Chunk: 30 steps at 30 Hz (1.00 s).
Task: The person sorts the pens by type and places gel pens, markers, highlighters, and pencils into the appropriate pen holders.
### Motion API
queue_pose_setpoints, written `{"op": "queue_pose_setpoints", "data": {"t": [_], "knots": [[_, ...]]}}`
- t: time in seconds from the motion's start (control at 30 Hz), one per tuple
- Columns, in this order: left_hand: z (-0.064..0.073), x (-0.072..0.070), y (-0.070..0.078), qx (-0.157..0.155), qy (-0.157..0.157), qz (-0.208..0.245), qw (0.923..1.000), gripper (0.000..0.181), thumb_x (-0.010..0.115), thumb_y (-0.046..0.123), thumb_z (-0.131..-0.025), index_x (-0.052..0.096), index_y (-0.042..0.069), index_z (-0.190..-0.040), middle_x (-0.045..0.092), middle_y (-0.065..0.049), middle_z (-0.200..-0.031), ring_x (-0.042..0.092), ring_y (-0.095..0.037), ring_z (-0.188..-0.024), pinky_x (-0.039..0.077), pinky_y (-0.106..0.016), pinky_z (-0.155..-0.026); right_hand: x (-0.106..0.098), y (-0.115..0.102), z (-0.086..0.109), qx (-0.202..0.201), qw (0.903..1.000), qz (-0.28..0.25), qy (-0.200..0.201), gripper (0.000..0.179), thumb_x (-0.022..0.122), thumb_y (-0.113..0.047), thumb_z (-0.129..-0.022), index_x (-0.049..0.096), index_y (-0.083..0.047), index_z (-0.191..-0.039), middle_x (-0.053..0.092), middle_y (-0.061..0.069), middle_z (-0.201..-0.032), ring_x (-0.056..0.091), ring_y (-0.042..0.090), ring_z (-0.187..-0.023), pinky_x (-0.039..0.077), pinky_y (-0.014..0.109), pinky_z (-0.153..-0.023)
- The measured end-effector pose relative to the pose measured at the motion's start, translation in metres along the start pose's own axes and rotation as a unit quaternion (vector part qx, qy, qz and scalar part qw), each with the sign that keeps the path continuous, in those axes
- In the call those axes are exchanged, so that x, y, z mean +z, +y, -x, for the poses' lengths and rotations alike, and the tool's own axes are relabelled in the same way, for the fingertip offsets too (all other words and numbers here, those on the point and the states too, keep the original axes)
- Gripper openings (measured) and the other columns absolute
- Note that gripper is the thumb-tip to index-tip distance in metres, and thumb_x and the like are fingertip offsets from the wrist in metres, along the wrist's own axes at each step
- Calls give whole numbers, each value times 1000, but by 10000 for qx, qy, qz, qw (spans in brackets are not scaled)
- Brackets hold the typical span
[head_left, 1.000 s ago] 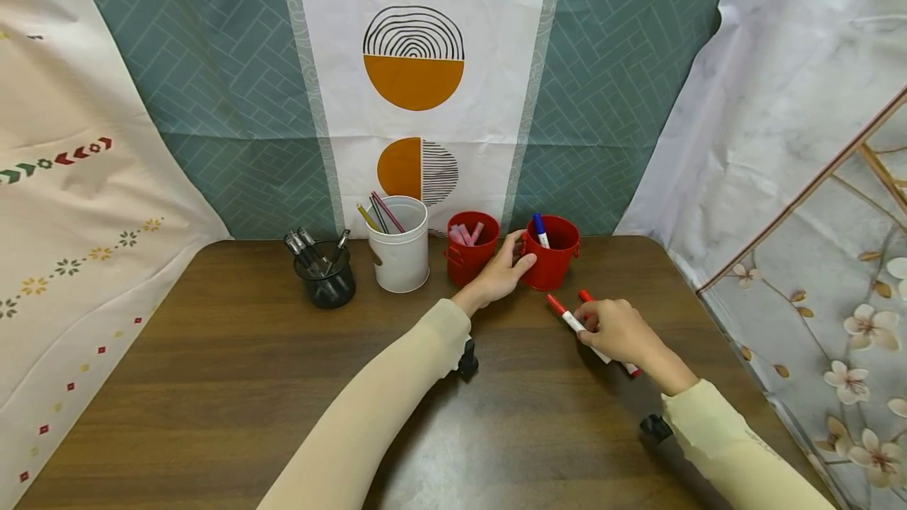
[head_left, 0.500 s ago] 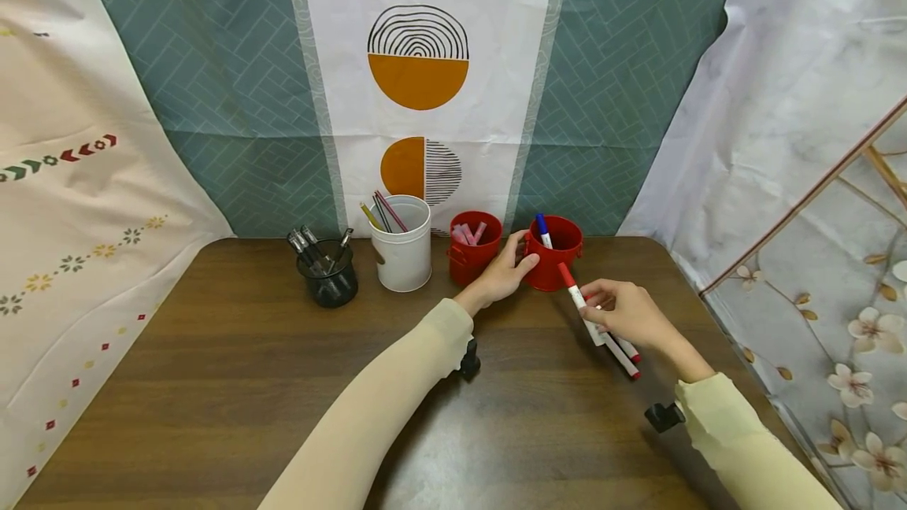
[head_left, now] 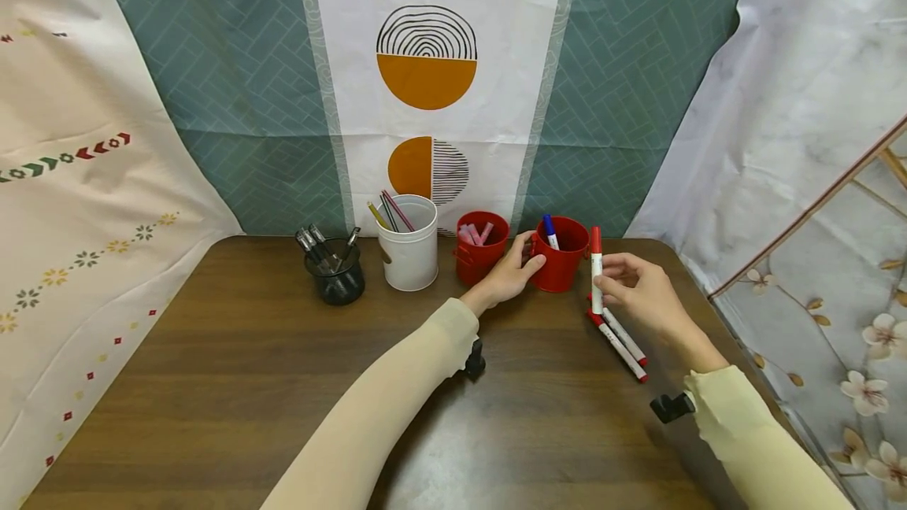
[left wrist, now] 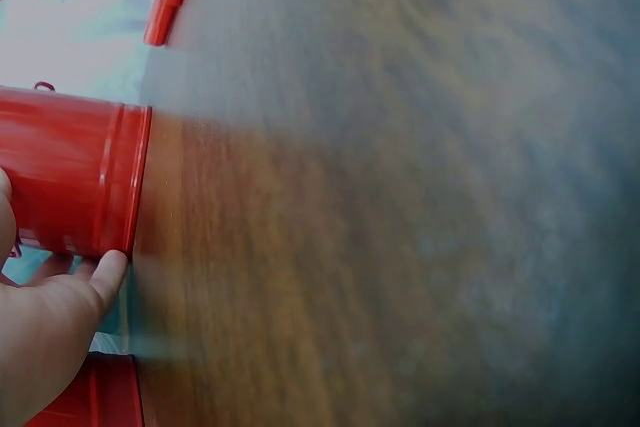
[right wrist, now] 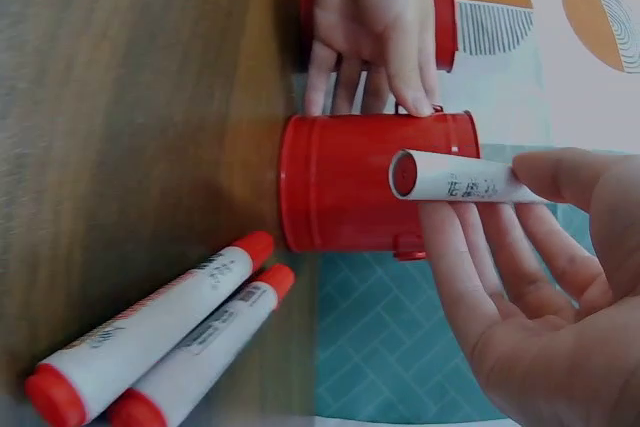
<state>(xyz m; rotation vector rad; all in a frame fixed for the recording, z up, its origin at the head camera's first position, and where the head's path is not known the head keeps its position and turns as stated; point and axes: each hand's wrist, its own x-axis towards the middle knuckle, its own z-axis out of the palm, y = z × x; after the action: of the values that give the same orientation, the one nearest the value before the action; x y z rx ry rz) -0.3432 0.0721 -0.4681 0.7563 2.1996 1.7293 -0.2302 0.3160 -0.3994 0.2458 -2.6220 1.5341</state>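
Observation:
My right hand (head_left: 645, 293) pinches a red-capped white marker (head_left: 597, 282) upright between thumb and fingers, just right of the right-hand red bucket (head_left: 556, 274). In the right wrist view its red end plug (right wrist: 405, 175) faces the camera. My left hand (head_left: 509, 274) holds that bucket by its left side, thumb at the front and fingers beside the wall. A blue-capped marker (head_left: 550, 232) stands inside the bucket. Two more red-capped markers (right wrist: 150, 332) lie side by side on the table below my right hand.
Left of my left hand stands another red bucket (head_left: 484, 258) with pink sticks. Farther left are a white bucket (head_left: 411, 262) with several pencils and a black mesh cup (head_left: 340, 287) with pens. A patterned cloth hangs behind the wooden table (head_left: 340, 384).
My right hand has lifted one red-capped marker off the table and turned it upright beside the bucket. My left hand stays at the bucket. The head view has shifted slightly.

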Motion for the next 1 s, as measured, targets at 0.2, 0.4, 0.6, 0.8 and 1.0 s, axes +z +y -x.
{"op": "queue_pose_setpoints", "data": {"t": [0.2,0.4,0.6,0.8,1.0], "knots": [[-2,2,-1,57,24,-1,10000,62,52,29,-113,22,19,-167,38,-12,-168,39,-29,-155,39,-42,-123,-6,-5,-13,-299,9966,-537,542,42,72,-8,-101,59,8,-138,72,2,-107,72,3,-88,64,28,-77],[-2,2,-2,78,40,-66,9999,63,52,29,-113,22,19,-167,38,-13,-168,40,-30,-154,40,-42,-122,-8,-11,-32,-536,9880,-1187,829,37,73,-2,-99,59,6,-133,71,-6,-102,74,5,-87,64,27,-77],[-1,0,-3,40,61,-70,9999,64,53,30,-113,22,19,-167,37,-12,-169,39,-30,-155,40,-43,-122,-7,-20,-49,-553,9809,-1573,997,33,75,-3,-98,64,-1,-129,70,-2,-103,75,9,-86,64,27,-78],[0,1,-2,46,58,-39,10000,63,53,30,-113,22,19,-167,36,-12,-169,37,-30,-156,38,-43,-123,-6,-23,-66,-623,9750,-1879,1009,34,76,-1,-97,63,-1,-128,68,3,-106,74,10,-87,63,25,-78],[0,1,-2,24,50,-3,10000,64,53,29,-113,22,19,-167,35,-12,-169,36,-28,-157,37,-42,-124,-5,-24,-79,-609,9791,-1721,898,37,76,-3,-97,62,2,-131,69,2,-106,75,9,-87,63,25,-78]]}}
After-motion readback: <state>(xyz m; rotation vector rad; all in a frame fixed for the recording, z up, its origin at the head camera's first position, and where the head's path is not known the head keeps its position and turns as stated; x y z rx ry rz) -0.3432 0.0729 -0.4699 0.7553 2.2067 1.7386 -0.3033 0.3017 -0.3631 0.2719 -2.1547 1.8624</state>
